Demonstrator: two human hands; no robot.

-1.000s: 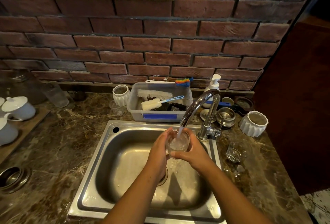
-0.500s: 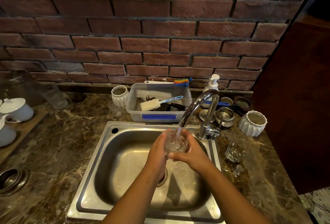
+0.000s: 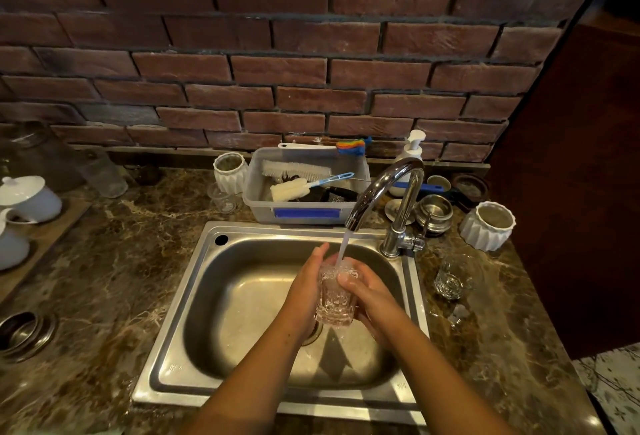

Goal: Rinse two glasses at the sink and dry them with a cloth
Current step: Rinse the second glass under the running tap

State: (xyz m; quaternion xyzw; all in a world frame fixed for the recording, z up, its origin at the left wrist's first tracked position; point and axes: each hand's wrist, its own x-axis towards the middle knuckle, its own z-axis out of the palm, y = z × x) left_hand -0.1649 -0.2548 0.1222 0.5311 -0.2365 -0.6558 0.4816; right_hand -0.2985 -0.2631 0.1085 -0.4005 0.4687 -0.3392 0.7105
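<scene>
Left hand (image 3: 304, 290) and right hand (image 3: 375, 299) clasp the glass (image 3: 334, 301) mouth-up beneath the tap (image 3: 382, 192), so running water fills it over the sink (image 3: 277, 230).

Grey tub (image 3: 265, 214) holds brushes (image 3: 294, 169); soap dispenser (image 3: 408, 155) beside.

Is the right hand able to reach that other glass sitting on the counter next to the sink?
Probably yes: nothing stands between the right hand and the counter glass, but it is busy gripping the held glass.
</scene>
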